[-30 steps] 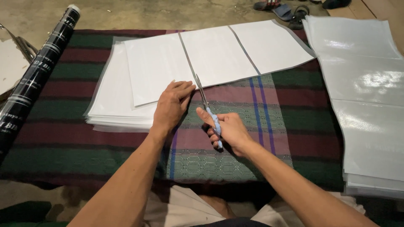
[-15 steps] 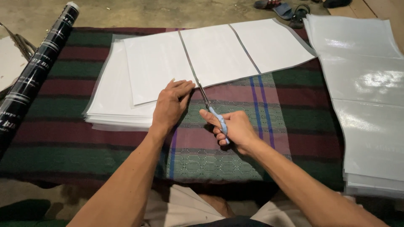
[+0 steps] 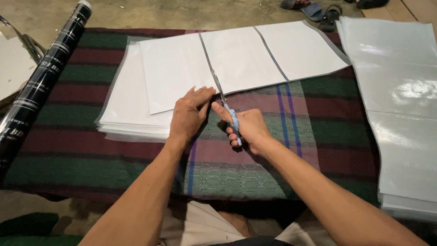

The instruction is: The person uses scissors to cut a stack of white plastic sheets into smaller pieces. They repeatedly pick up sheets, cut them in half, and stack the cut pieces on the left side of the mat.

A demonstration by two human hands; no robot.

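1. The scissors (image 3: 226, 109) are gripped by the right hand (image 3: 246, 130), fingers closed through the light blue handles; the blades point away from the person and sit at the near edge of the sheet (image 3: 236, 64), on a grey line.
2. The sheet is pressed flat by the left hand (image 3: 189, 116), just left of the blades, fingers together and palm down, with nothing clasped.
3. Ahead of the blades the grey line runs straight to the sheet's far edge, with nothing lying on it; a second grey line is seen further right.
4. Left of the grip, the sheet overlaps a stack (image 3: 127, 114) of white sheets, whose edges are layered at the near side.
5. Near the wrists and to the right of the grip, bare striped cloth (image 3: 318, 118) in green, maroon and blue is left open.
6. Well to the right a pile of glossy sheets (image 3: 400, 100) is laid; well to the left, a black roll (image 3: 43, 84) lies slantwise at the cloth's edge.
7. Beyond the cloth a bare floor (image 3: 150, 13) and sandals (image 3: 318, 10) are seen.
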